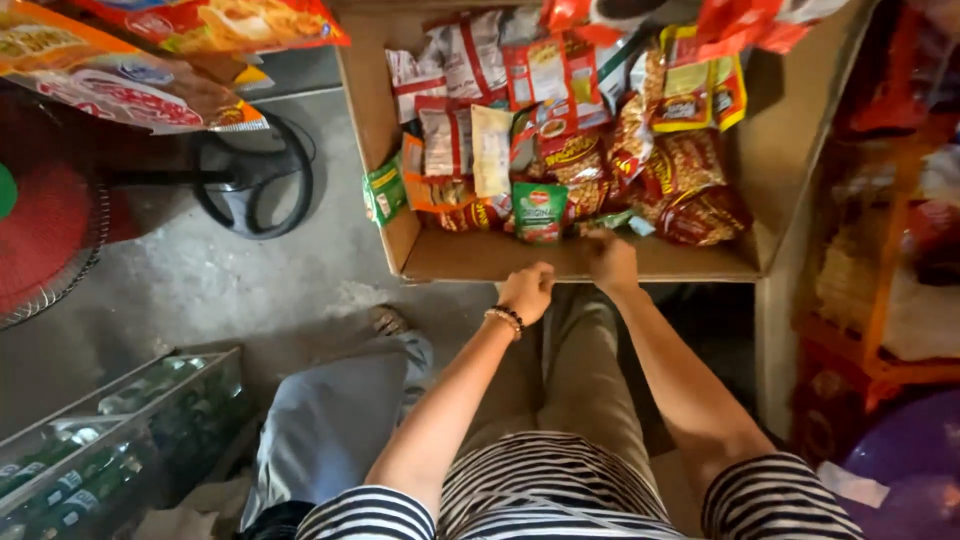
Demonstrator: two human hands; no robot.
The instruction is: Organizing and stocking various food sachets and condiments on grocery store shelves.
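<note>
A big cardboard box (480, 258) lies open in front of me, filled with several snack and food packets in red, orange, white and green. My left hand (527, 291) rests as a closed fist against the box's near wall, with a bead bracelet on its wrist. My right hand (610, 258) reaches over the near wall, fingers down among the packets by a small green packet (606, 221). Whether it grips anything is hidden. A green sauce pouch (540, 211) stands just left of it.
A red floor fan (45, 235) with a black base (255, 175) stands at the left on the concrete floor. A glass case with green bottles (110, 440) is at lower left. Hanging snack bags (130, 60) fill the top left. Orange shelving (880, 290) is on the right.
</note>
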